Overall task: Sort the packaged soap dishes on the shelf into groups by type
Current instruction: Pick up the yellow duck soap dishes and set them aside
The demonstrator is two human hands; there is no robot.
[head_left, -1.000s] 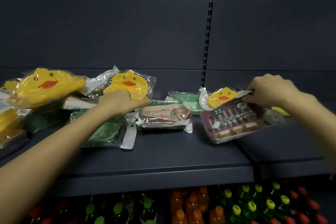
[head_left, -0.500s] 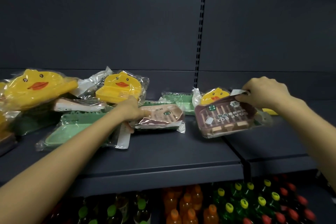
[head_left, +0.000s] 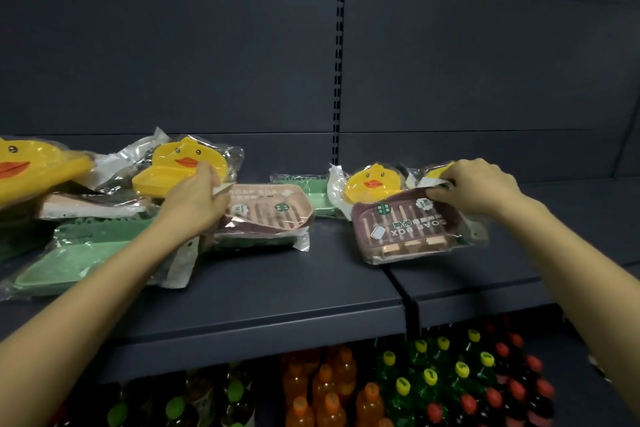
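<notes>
Shifted my left hand (head_left: 194,204) onto pink soap box (head_left: 266,211); right hand (head_left: 474,189) pinched maroon soap box (head_left: 412,229). Types remained mixed; sorting barely begun.

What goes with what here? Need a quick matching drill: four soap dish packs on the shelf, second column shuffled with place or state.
Column 1
1. dark brown soap box
2. pink soap box
3. small duck dish
4. green tray

Column 2
A. far left, under the left forearm
B. pinched at its top edge by the right hand
C. left hand at its left end
D. behind the dark brown pack, leaning upright

Pairs: 1-B, 2-C, 3-D, 4-A
</notes>
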